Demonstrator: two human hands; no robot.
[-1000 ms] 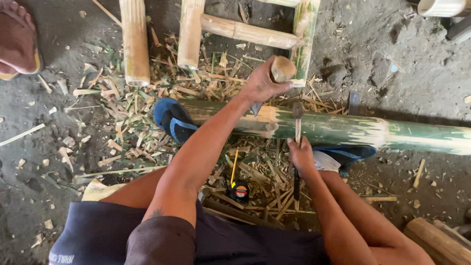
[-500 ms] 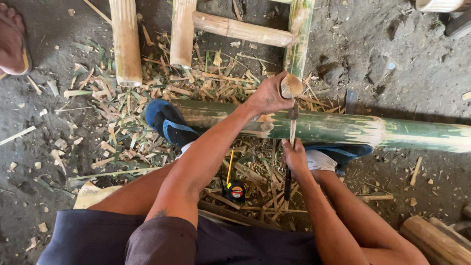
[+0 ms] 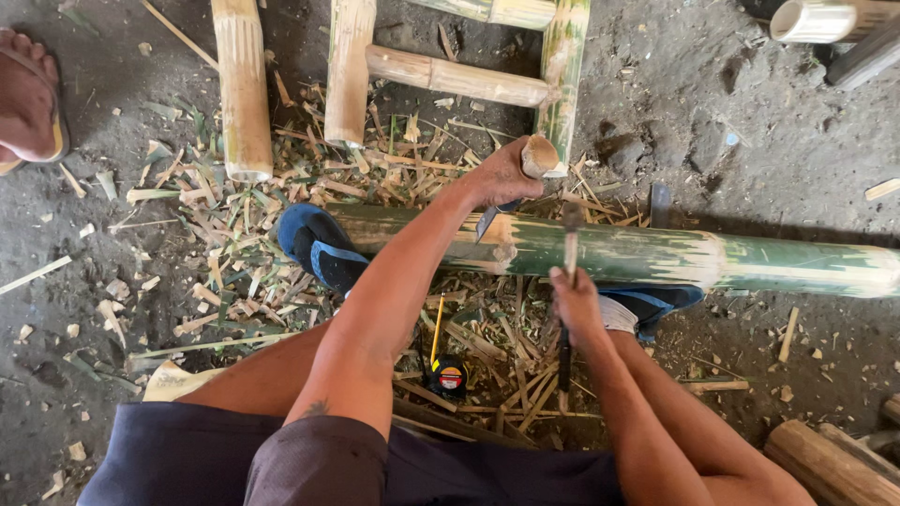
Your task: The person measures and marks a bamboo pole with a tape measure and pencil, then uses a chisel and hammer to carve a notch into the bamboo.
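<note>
Now, largest first.
Ground: dark dirt (image 3: 778, 131) strewn with pale bamboo shavings (image 3: 216, 272).
Pole: long green bamboo pole (image 3: 656, 255) lying across the ground, pinned under both blue sandals (image 3: 323, 245).
Frame: bamboo frame (image 3: 450, 75) of pale joined poles lies beyond it.
Left hand: left hand (image 3: 502, 173) clenched around a wooden mallet (image 3: 539, 155); since a moment ago it has dropped lower, nearer the pole.
Right hand: right hand (image 3: 574, 300) wrapped around a chisel (image 3: 569, 245), held upright, tip on the pole, as before.
Meaning: likely a blow is landing.
Tape measure: tape measure (image 3: 450, 377) between the knees.
</note>
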